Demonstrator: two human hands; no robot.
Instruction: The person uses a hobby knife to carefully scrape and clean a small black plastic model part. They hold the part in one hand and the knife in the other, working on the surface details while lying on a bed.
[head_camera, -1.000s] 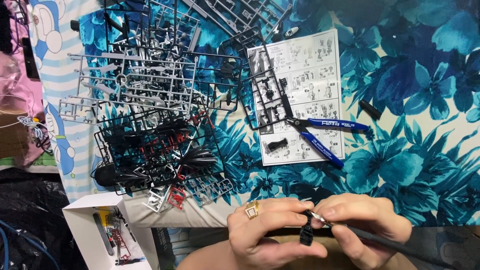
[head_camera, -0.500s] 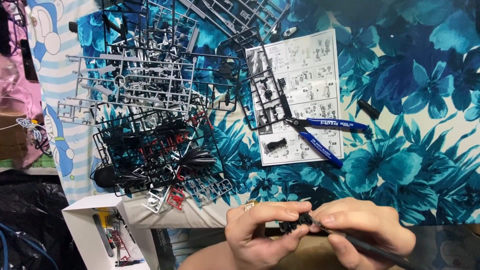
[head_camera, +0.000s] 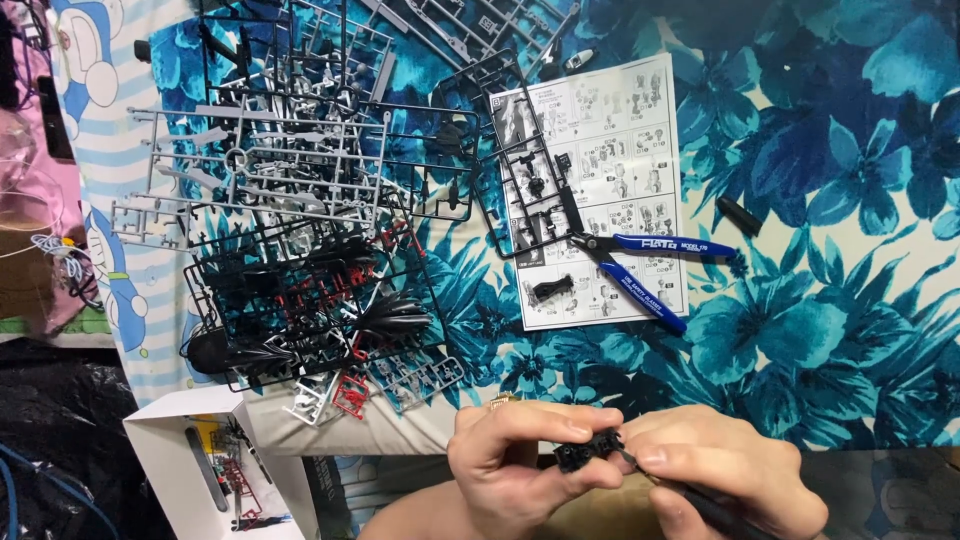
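Black part (head_camera: 588, 452), small and knobbly, sits at bottom centre, pinched between both hands. Left hand (head_camera: 510, 470) curls thumb and fingers around it, ring on one finger. Right hand (head_camera: 715, 475) grips a dark tool (head_camera: 725, 510), tip touching the part.

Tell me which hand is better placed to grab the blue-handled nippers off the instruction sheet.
Probably the right hand: the nippers lie up and to its side. It holds only a thin dark tool, while the left hand pinches the small black part.
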